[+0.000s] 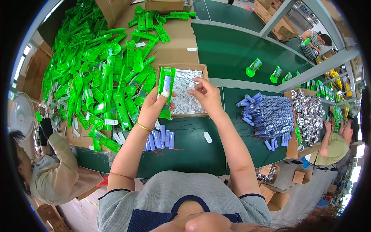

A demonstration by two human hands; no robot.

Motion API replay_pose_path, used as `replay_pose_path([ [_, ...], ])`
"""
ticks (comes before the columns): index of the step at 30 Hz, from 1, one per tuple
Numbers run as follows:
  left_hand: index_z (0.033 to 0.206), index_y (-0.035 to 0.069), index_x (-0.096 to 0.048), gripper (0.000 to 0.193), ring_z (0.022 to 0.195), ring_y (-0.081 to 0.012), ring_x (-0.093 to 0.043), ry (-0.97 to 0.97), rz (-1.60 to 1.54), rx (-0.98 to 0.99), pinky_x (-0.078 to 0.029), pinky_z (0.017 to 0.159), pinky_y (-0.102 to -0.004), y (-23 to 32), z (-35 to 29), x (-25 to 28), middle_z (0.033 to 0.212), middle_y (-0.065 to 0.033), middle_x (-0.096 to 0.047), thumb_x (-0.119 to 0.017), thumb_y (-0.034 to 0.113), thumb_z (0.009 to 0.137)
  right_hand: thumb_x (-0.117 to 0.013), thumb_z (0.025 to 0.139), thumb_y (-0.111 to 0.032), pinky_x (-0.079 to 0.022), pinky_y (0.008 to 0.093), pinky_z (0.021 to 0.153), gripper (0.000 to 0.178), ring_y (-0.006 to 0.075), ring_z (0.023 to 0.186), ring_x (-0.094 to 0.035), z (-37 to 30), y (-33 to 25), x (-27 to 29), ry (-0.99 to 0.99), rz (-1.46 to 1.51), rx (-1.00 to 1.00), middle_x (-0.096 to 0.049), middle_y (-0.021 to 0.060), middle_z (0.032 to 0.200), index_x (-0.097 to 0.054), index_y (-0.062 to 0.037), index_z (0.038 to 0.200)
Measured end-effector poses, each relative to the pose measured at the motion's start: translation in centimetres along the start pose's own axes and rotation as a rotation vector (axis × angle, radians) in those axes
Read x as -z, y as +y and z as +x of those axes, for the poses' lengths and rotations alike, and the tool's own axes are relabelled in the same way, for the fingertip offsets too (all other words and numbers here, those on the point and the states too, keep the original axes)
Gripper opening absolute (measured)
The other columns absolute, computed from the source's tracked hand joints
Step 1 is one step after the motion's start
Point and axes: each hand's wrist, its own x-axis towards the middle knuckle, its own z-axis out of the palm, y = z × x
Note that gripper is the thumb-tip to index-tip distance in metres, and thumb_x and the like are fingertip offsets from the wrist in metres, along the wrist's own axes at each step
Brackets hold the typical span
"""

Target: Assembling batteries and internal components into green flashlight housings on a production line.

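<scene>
My left hand [155, 103] is closed around a long green plastic housing [167, 71], held upright at the left side of a cardboard box [205, 71]. A purple cylindrical battery [167, 82] lies inside the housing, with a small white piece by my thumb. Above the box's right part is my right hand [208, 97], its thumb and index finger curled toward each other. Whatever sits between those fingertips is too small to make out. Small white parts [185, 103] fill the box beneath both hands.
Green housings [112, 73] heap up on the left. Purple batteries [158, 139] lie before me, with a larger stack [268, 114] right. Beyond it stands a box of silvery round parts [309, 116]. A metal rail [247, 84] crosses behind. Co-workers sit left, right and far right.
</scene>
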Motion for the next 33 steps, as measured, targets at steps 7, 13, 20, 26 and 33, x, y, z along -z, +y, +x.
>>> replay_pose_path([
  [7,0.122,0.003,-0.052,0.032,0.079,-0.0117,-0.062,-0.057,0.144,-0.117,-0.053,0.068,-0.0288,-0.1,4.2,-2.2,0.100,-0.0059,-0.066,-0.063,0.013,0.094,-0.075,0.081,0.003,-0.052,0.0220,0.067,0.021,0.0066,0.075,-0.062,-0.6,-2.5,0.6,-0.165,0.124,-0.011,-0.066,0.0019,0.085,-0.065,-0.0020,0.099],
  [13,0.124,0.006,-0.052,0.033,0.078,-0.0120,-0.063,-0.217,-0.209,0.135,-0.056,0.067,-0.0298,0.9,5.6,-2.3,0.092,-0.0050,-0.063,-0.060,0.008,0.093,-0.069,0.083,0.009,-0.057,0.0278,0.076,0.028,0.0158,0.091,-0.068,-0.6,-2.8,2.1,-0.226,0.139,0.288,-0.066,0.0093,0.100,-0.067,-0.0003,0.109],
  [20,0.128,0.006,-0.050,0.036,0.070,-0.0128,-0.062,-0.210,-0.043,0.060,-0.053,0.065,-0.0284,0.4,7.1,-3.7,0.092,-0.0064,-0.065,-0.061,0.021,0.098,-0.062,0.092,0.001,-0.055,0.0275,0.075,0.014,0.0136,0.092,-0.065,2.0,-1.8,3.4,0.077,0.390,0.084,-0.064,0.0060,0.089,-0.059,0.0000,0.106],
  [26,0.136,0.005,-0.048,0.042,0.064,-0.0121,-0.062,-0.196,0.197,-0.145,-0.050,0.057,-0.0271,-1.1,8.5,-4.1,0.088,-0.0071,-0.067,-0.058,0.023,0.099,-0.065,0.090,-0.003,-0.049,0.0322,0.067,0.026,0.0235,0.073,-0.061,5.3,-2.3,5.2,0.066,-0.145,0.347,-0.062,0.0126,0.088,-0.061,-0.0047,0.116],
  [33,0.133,0.003,-0.048,0.041,0.063,-0.0138,-0.066,-0.214,0.378,-0.184,-0.054,0.059,-0.0290,-0.7,9.7,-5.6,0.085,-0.0094,-0.069,-0.057,0.013,0.094,-0.071,0.089,-0.010,-0.049,0.0293,0.060,0.020,0.0107,0.065,-0.058,7.6,-1.5,4.6,0.155,0.378,0.013,-0.061,0.0076,0.075,-0.060,-0.0047,0.106],
])
